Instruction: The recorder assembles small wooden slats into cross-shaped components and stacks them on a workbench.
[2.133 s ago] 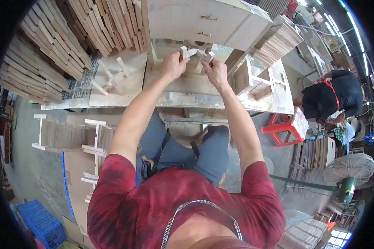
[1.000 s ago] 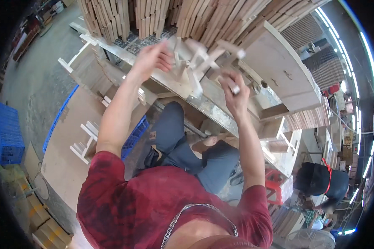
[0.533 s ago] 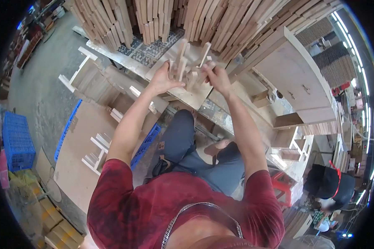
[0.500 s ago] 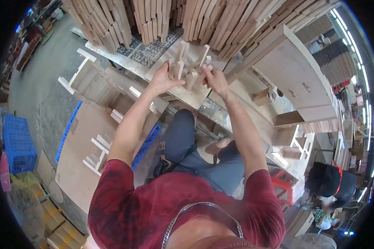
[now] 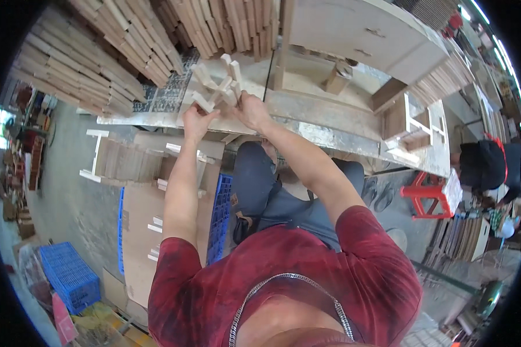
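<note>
On the workbench (image 5: 176, 117) in front of me sits a small pale wooden frame (image 5: 203, 102), its short block-like legs pointing up and outward from crossing bars. My left hand (image 5: 198, 121) grips its near left leg, thumb on the right side and fingers largely behind the wood. At the right side of the frame, my right hand (image 5: 252, 110) is closed on a near leg, with the fingertips partly hidden. No tool shows in either hand.
Stacked wooden slats (image 5: 121, 40) crowd the bench's back. Right of me stand a large wooden panel piece (image 5: 364, 34) and another small frame (image 5: 408, 124). Lower left, more wooden frames (image 5: 127, 157) lie on a brown board (image 5: 142, 231). A red stool (image 5: 428, 195) stands at right.
My view has swung, so the bench and slats sit differently in it. The wooden frame has turned between my hands, and my right hand has come lower on its right side.
</note>
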A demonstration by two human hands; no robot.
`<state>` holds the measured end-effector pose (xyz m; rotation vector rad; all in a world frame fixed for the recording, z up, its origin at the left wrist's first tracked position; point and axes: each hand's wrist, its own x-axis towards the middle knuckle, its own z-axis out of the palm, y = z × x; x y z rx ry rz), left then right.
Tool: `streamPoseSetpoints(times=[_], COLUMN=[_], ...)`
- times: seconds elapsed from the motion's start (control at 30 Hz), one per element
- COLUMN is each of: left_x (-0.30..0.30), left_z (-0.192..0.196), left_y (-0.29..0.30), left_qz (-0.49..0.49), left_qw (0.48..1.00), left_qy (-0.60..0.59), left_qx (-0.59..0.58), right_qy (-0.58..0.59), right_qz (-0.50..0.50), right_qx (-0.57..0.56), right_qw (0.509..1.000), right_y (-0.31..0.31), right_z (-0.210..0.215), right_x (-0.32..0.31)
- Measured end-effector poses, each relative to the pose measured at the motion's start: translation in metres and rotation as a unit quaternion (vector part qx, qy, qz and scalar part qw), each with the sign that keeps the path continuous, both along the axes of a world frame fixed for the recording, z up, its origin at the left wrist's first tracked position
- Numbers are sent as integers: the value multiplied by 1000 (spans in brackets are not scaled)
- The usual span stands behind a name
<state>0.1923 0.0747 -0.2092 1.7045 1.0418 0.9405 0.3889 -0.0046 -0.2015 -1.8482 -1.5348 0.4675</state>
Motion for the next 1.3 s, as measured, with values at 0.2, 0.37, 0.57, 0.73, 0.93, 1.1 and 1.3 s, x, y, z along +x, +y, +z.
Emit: streamPoseSetpoints(times=[0.2, 0.37, 0.57, 0.73, 0.93, 1.1, 1.3], left_x=[-28, -84, -179, -254, -280, -319, -373], left_z=[-41, -48, 13, -37, 19, -6, -76], left_y=[17, 6, -140, -212, -305, -326, -344], left_qz=[1, 126, 365, 296, 305, 345, 296], left_qw=[997, 970, 870, 818, 785, 751, 721], left_qy=[32, 73, 290, 488, 518, 557, 618], left_qx=[64, 196, 162, 70, -151, -84, -105], right_qy=[-187, -128, -428, -180, -412, -174, 112], right_qz=[64, -54, -225, -95, -114, -196, -181], right_qx=[151, 159, -24, -75, -74, -103, 101], right_qw=[969, 977, 875, 976, 901, 960, 972], right_y=[-70, -245, -352, -380, -354, -380, -365], right_z=[30, 91, 129, 113, 105, 136, 144], right_x=[6, 154, 361, 443, 454, 423, 252])
